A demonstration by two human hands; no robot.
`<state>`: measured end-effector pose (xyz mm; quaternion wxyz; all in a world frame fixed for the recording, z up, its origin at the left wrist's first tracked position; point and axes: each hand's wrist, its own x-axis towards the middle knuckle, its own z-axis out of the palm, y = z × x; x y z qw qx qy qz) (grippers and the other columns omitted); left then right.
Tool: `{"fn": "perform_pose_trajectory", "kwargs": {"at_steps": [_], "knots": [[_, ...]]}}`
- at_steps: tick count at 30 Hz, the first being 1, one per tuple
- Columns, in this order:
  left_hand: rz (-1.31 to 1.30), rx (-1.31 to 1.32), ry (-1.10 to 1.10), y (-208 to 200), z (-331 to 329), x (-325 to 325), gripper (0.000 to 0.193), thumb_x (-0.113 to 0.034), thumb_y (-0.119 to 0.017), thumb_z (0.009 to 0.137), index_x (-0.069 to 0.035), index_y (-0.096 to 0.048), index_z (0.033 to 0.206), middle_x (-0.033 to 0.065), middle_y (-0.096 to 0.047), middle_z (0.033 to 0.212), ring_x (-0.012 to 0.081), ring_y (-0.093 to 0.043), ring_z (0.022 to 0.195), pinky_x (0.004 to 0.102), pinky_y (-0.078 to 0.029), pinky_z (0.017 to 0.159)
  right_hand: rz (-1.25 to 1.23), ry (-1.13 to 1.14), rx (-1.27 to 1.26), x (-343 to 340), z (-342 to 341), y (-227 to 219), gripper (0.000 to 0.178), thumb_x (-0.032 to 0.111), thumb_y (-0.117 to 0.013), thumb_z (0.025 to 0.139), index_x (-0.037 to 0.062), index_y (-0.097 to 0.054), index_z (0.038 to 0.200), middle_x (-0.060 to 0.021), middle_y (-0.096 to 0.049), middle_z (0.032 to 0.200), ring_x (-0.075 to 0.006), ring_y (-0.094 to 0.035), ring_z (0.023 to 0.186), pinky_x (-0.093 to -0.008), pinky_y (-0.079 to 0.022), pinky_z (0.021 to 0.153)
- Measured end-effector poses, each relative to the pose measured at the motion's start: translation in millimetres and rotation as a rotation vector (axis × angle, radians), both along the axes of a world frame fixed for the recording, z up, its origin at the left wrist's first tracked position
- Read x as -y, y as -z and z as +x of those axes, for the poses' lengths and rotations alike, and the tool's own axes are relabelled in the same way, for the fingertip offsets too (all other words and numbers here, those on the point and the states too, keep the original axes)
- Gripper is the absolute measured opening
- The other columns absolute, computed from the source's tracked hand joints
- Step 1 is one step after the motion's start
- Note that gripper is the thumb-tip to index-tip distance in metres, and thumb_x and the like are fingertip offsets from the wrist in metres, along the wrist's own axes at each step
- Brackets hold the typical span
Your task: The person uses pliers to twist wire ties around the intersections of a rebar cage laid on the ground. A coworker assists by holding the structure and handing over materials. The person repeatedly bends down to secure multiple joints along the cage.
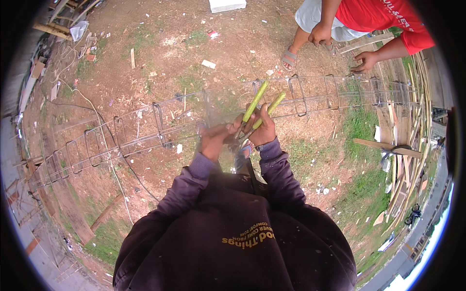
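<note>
In front of my body, my right hand (264, 130) is closed round a pair of pincers (255, 103) with yellow-green handles. The handles point up and away from me, and the dark metal head lies low between my hands. My left hand (216, 139) is closed beside that head, its fingertips against the tool; what they pinch is hidden. Just beyond and below my hands runs a long steel rebar cage (160, 125) of thin bars and square stirrups, stretching from left to right.
Another person's hand (367, 62) is near the cage's right part, with a sandalled foot (290, 59) close by. Bamboo poles and planks (405, 165) lie at right. A cable (99, 116) crosses under the cage at left. A white block (227, 5) sits at the far edge.
</note>
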<state>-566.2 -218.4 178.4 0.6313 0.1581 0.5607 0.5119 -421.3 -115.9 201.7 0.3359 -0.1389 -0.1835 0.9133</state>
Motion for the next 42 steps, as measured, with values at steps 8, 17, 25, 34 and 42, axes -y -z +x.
{"fn": "perform_pose_trajectory", "kwargs": {"at_steps": [8, 17, 25, 34, 42], "knots": [[-0.071, 0.159, -0.236, -5.7, 63.5, 27.9, 0.044, -0.036, -0.056, 0.095, 0.001, -0.059, 0.119, 0.0129, -0.064, 0.115, 0.0221, -0.062, 0.101, 0.0361, -0.049, 0.087, 0.008, 0.270, 0.311, 64.1, 194.6, -13.2, 0.051, 0.031, -0.053, 0.095, 0.0064, -0.038, 0.137, -0.0215, -0.055, 0.112, -0.0287, -0.061, 0.089, -0.0415, -0.052, 0.074], [0.045, -0.014, -0.162, -37.2, 116.4, 32.6, 0.043, -0.036, -0.057, 0.095, -0.002, -0.062, 0.122, 0.0092, -0.062, 0.124, 0.0210, -0.051, 0.121, 0.0387, -0.041, 0.096, 0.381, -0.096, 0.861, 77.6, 158.6, -8.3, 0.023, 0.021, -0.063, 0.093, -0.0009, -0.061, 0.102, -0.0048, -0.065, 0.077, -0.0090, -0.055, 0.055, -0.0242, -0.045, 0.050], [0.101, -0.124, -0.258, -46.2, 120.5, 65.3, 0.043, -0.037, -0.051, 0.099, 0.000, -0.066, 0.112, 0.0121, -0.068, 0.107, 0.0170, -0.061, 0.102, 0.0335, -0.047, 0.094, 0.439, -0.244, 0.943, 86.8, 106.8, -15.3, 0.009, 0.008, -0.065, 0.089, 0.0006, -0.063, 0.094, 0.0010, -0.054, 0.064, -0.0058, -0.047, 0.052, -0.0234, -0.038, 0.049], [-0.061, 0.094, -0.122, -35.4, 86.2, 95.7, 0.037, -0.035, -0.057, 0.096, 0.001, -0.067, 0.096, 0.0038, -0.068, 0.085, 0.0115, -0.063, 0.080, 0.0264, -0.050, 0.078, 0.967, -0.719, 0.693, 74.1, 101.1, -23.6, 0.010, 0.008, -0.063, 0.088, 0.0000, -0.059, 0.094, -0.0045, -0.061, 0.072, -0.0122, -0.060, 0.068, -0.0294, -0.048, 0.061], [0.180, -0.321, 0.315, -56.0, 76.2, 78.9, 0.034, -0.028, -0.058, 0.096, 0.003, -0.066, 0.086, 0.0073, -0.063, 0.086, 0.0131, -0.061, 0.083, 0.0301, -0.046, 0.073, 0.859, -0.539, 0.691, 61.5, 107.9, -24.9, 0.016, 0.000, -0.060, 0.085, -0.0034, -0.060, 0.101, -0.0051, -0.063, 0.081, -0.0103, -0.059, 0.073, -0.0264, -0.050, 0.065]]}}
